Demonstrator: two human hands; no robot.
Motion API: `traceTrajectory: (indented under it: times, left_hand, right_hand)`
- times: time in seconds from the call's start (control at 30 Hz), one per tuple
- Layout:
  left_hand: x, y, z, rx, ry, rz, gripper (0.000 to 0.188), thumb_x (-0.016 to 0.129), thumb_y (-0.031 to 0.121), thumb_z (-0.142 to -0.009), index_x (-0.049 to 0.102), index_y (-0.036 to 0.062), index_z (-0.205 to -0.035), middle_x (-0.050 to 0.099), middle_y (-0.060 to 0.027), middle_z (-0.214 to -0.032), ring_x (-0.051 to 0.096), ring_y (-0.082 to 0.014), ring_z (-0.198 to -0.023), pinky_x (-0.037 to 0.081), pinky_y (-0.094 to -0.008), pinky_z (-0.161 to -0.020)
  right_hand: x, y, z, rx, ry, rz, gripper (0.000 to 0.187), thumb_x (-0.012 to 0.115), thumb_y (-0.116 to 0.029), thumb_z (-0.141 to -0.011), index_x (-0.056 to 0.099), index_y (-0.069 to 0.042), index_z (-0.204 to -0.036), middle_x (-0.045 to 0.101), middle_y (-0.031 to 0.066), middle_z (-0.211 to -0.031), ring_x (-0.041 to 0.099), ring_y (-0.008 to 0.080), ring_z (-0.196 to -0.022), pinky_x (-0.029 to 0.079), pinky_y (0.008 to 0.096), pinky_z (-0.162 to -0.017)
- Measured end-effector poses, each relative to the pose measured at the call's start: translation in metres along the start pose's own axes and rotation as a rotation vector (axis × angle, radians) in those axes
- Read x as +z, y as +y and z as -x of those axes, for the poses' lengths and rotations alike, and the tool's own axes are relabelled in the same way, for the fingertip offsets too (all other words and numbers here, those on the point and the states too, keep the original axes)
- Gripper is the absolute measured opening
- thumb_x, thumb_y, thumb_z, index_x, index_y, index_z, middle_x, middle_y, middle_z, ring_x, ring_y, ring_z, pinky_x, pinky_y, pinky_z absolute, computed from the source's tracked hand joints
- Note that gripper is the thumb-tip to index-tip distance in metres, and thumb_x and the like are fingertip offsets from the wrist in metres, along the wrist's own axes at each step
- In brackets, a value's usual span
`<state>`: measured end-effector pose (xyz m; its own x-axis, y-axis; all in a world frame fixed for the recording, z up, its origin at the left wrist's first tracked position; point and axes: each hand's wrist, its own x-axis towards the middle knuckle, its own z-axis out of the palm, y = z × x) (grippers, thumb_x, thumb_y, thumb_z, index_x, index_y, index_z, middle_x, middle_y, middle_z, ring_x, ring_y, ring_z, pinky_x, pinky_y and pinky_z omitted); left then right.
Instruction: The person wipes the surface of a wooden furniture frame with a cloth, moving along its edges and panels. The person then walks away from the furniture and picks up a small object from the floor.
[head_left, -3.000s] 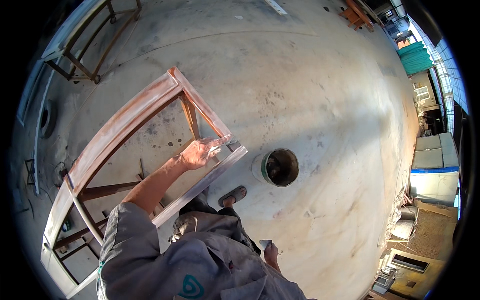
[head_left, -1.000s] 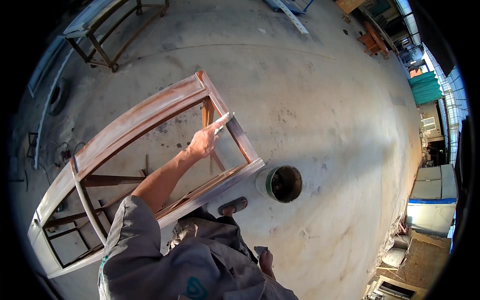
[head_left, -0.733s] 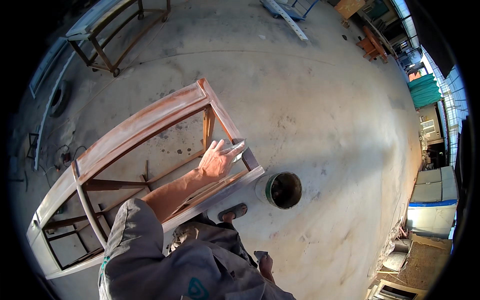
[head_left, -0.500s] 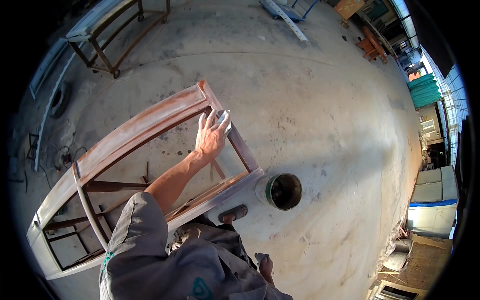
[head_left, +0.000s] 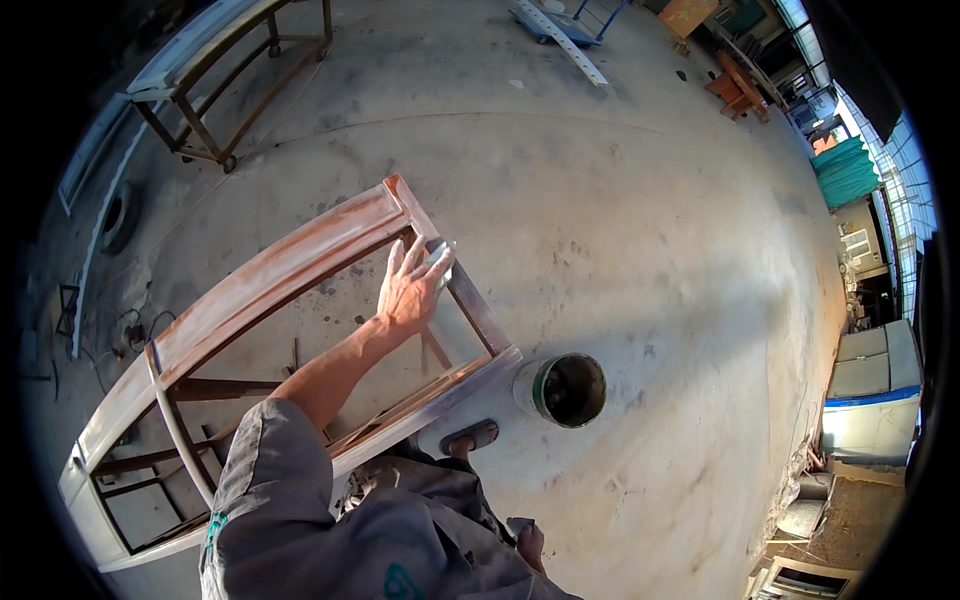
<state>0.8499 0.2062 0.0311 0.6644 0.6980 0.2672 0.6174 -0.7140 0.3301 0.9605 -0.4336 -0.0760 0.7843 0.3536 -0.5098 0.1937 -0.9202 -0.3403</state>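
My left hand (head_left: pixel 408 290) reaches over a long red-brown and whitish frame (head_left: pixel 300 240). Its dusty fingers press a piece of sandpaper (head_left: pixel 440 262) against the short end rail, near the far corner. The fingers partly cover the sandpaper. The frame has a broad, curved far side, open gaps and crossbars. At the lower edge, close to my body, my right hand (head_left: pixel 531 545) shows only in part. It appears closed around a small grey piece (head_left: pixel 518 525), which I cannot make out.
A bucket (head_left: pixel 523 388) with a dark inside stands right of the frame, beside my sandalled foot (head_left: pixel 470 437). A wheeled metal stand (head_left: pixel 215 125) is at the far left, near a tyre (head_left: pixel 120 218). A blue trolley (head_left: pixel 560 25) carries a long white strip at the back.
My left hand has shifted slightly down and left in the view, with the sandpaper still under its fingers. The frame's far corner also sits a little lower, as the view has tilted slightly.
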Motion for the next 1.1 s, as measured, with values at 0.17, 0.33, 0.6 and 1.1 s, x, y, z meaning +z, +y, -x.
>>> traceTrajectory:
  times: [0.17,0.33,0.6,1.1]
  left_hand:
    - [-0.016,-0.044,-0.033,-0.034,0.065,0.016,0.053,0.065,0.015,-0.094,0.058,0.011,-0.147,0.06,-0.0088,-0.148,0.036,-0.033,-0.152,0.021,-0.0575,-0.126]
    - [-0.005,0.045,0.044,0.426,-0.117,0.285,0.061,0.073,0.016,-0.083,0.062,0.0145,-0.143,0.059,-0.0049,-0.15,0.035,-0.0281,-0.154,0.02,-0.0595,-0.129]
    - [-0.016,0.045,0.03,0.387,-0.257,0.366,0.04,0.061,0.02,-0.096,0.07,0.0147,-0.134,0.063,-0.0053,-0.145,0.031,-0.029,-0.155,0.016,-0.0576,-0.131]
    - [-0.007,0.075,0.024,0.503,-0.227,0.209,0.043,0.063,0.023,-0.098,0.065,0.0213,-0.141,0.052,0.0031,-0.156,0.029,-0.0256,-0.156,0.016,-0.0557,-0.132]
  right_hand:
    - [-0.009,-0.016,-0.011,0.073,0.025,-0.159,0.04,0.047,-0.024,-0.097,0.068,0.01,-0.101,0.071,0.0322,-0.095,0.068,0.0513,-0.092,0.053,0.0565,-0.082]
    - [0.0,-0.01,-0.016,0.113,-0.066,-0.111,0.04,0.046,-0.024,-0.098,0.067,0.01,-0.102,0.071,0.0322,-0.094,0.068,0.0512,-0.093,0.052,0.0564,-0.082]
    - [0.006,0.005,-0.036,0.07,-0.111,-0.185,0.038,0.047,-0.02,-0.099,0.068,0.009,-0.11,0.073,0.0247,-0.099,0.072,0.0342,-0.083,0.058,0.0458,-0.069]
    - [0.017,-0.034,-0.035,0.017,-0.146,-0.194,0.041,0.046,-0.026,-0.098,0.07,0.006,-0.109,0.072,0.03,-0.102,0.069,0.0484,-0.098,0.054,0.0549,-0.085]
